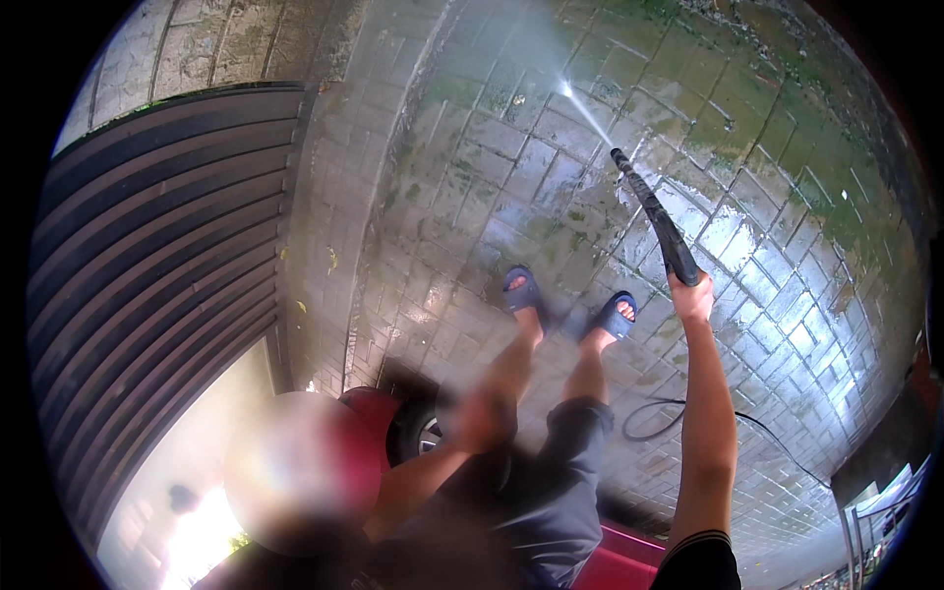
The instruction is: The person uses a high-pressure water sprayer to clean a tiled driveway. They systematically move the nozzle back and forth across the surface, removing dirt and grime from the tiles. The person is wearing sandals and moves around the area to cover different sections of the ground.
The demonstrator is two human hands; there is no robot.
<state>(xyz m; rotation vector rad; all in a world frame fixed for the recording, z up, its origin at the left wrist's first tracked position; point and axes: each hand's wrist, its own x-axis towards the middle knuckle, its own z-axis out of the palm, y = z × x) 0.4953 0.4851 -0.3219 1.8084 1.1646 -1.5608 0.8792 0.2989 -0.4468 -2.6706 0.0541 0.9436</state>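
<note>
- While your right hand (691, 295) grips the black pressure-washer wand (651, 208) above the wet block paving (442, 246), water (588, 110) jets toward its far edge.
- Your left hand (480, 418) is blurred near your left leg (509, 366); its grip cannot be told.
- The wand's surface is too indistinct to read.

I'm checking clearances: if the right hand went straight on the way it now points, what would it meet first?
Leading with the black wand, the right hand would likely meet the wet paving first, though depth is unclear.
</note>
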